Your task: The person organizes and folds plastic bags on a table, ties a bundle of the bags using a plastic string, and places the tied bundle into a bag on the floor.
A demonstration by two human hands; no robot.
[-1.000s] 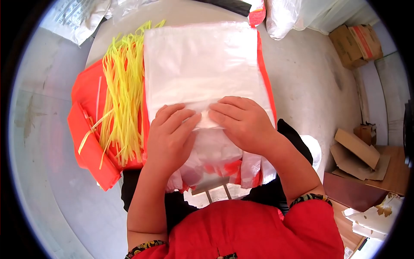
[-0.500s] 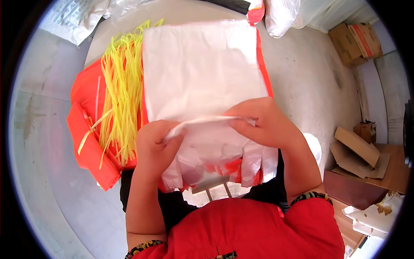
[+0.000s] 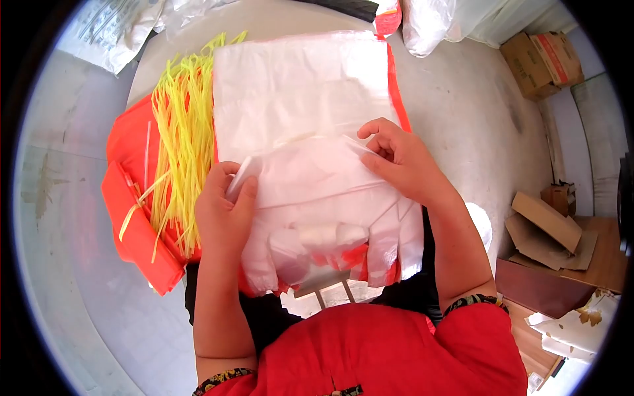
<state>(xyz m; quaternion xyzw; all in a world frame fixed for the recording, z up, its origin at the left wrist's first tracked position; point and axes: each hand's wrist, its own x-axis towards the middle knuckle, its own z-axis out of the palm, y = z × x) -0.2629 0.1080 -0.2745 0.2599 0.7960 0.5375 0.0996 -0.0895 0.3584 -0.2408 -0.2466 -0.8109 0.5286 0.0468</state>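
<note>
Far left, outward of the left hand: red material [image 3: 122,145], folded over on itself, its near fold angled toward the body. Yellow strips [image 3: 177,132] lie over it lengthwise in a loose bundle, just beside the left hand and running well past its fingertips. Laid alongside the pile, probably so they sit within easy reach without covering it.

Left hand [image 3: 223,204]: thumb opposed to fingers, pinching the left corner of a raised plastic sheet [image 3: 310,168]. Grip is at the edge only; likely because film this thin is easiest to control from its corners.

Between the hands: the sheet's far edge bows up from one hand to the other, the rest falling toward the body. Under it and beyond both hands, the pile of plastic sheets [image 3: 277,69], pale and flat, squared to the person. Nearer the body than either hand, the lower ends [image 3: 317,254] hang bunched in strips with red showing through.

Right hand [image 3: 411,168]: fingers curled, thumb against the sheet's right corner. Cannot tell whether the fingertips close on the film. Hands set wide apart, which seems to keep the edge spread.

Just beyond the right hand, red edging [image 3: 396,92] borders the pile. Well apart, farther right: a closed carton [image 3: 538,66] and an open carton [image 3: 548,224].
</note>
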